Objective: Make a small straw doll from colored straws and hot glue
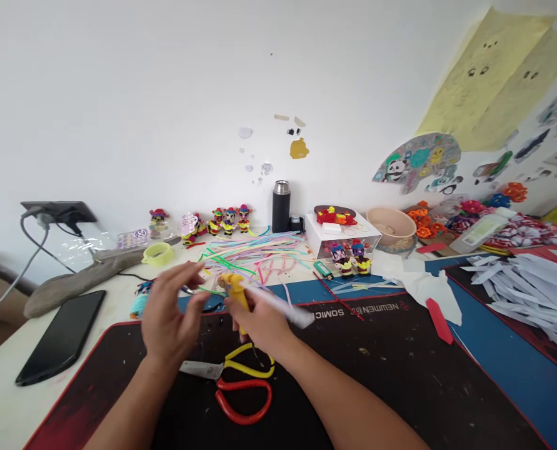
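My right hand (264,322) is wrapped round a yellow hot glue gun (235,292). A whitish glue stick (282,306) juts out of its back toward the right, and the gun's tip points left. Facing it from the left is my left hand (172,312), raised, its fingers curved and thumb apart; I see nothing held in it. Below both hands, scissors (219,370) with one yellow and one red handle lie on the black mat (372,387). Just behind my left hand is a small figure with a turquoise body (140,303), partly hidden.
Coloured pipe cleaners (259,250) spread behind my hands. Several small figures (229,222) stand near the wall beside a black thermos (281,209). A phone (62,337) and green tape (158,254) lie left. White paper strips (531,300) pile up right, past a red piece (439,320).
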A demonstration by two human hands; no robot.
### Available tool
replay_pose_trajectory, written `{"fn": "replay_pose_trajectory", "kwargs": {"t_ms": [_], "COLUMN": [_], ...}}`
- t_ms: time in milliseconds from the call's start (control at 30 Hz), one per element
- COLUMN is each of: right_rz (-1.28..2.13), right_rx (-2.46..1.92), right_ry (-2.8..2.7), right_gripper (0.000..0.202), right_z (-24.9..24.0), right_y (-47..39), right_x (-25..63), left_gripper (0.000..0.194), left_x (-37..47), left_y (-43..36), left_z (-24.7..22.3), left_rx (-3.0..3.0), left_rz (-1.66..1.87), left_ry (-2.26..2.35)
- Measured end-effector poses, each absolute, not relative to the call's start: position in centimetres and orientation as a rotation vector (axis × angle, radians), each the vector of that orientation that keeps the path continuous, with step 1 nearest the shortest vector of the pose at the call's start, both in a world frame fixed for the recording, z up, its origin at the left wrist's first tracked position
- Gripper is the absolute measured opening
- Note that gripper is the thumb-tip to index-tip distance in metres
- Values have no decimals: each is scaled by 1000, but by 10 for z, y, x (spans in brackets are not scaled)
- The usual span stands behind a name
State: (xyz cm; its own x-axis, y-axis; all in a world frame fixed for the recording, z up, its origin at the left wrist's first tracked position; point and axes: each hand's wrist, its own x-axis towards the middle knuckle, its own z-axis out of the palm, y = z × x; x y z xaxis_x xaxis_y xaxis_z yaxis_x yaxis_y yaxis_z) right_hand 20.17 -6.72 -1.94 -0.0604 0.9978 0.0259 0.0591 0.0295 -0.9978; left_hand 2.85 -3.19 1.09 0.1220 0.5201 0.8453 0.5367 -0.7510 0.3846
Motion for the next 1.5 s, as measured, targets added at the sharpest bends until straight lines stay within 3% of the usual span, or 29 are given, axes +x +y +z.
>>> {"fn": "replay_pose_trajectory", "kwargs": {"t_ms": [100, 233, 333, 433, 633, 733, 967, 1300, 1500], "right_rz": [1465, 1498, 1522, 1506, 1494, 1512, 1468, 1545, 1543], "right_rx": [-1024, -880, -816, -798, -784, -757, -820, -952, -949], "right_ry": [-1001, -771, -745, -783, -760, -738, -806, -844, -843], "right_gripper": [48, 55, 53, 51, 48, 48, 48, 49, 46], "right_z": [-17, -13, -12, -14, -10, -1, -9, -14, -20], "right_y": [-65, -59, -57, -58, -54, -47, -41, -55, -53], "right_x": [206, 217, 221, 221, 214, 214, 223, 218, 219], "left_gripper": [24, 30, 34, 36, 44, 45, 28, 16, 21], "left_x": [13, 2, -3, -9, -15, -18, -31, -11, -9], "left_y": [-22, -7, 1, 10, 30, 34, 21, 5, 4], "left_z": [18, 22, 25, 31, 30, 16, -1, -8, -10], "left_rx": [-1991, -1943, -2135, -2417, -2917, -3022, -3276, -3297, -3192], "left_rz": [-1957, -2084, -1984, -1666, -1124, -1022, -538, -347, -418], "left_ry": [-1398, -1667, -1837, -1945, -1901, -1885, -1743, -1419, -1439]}}
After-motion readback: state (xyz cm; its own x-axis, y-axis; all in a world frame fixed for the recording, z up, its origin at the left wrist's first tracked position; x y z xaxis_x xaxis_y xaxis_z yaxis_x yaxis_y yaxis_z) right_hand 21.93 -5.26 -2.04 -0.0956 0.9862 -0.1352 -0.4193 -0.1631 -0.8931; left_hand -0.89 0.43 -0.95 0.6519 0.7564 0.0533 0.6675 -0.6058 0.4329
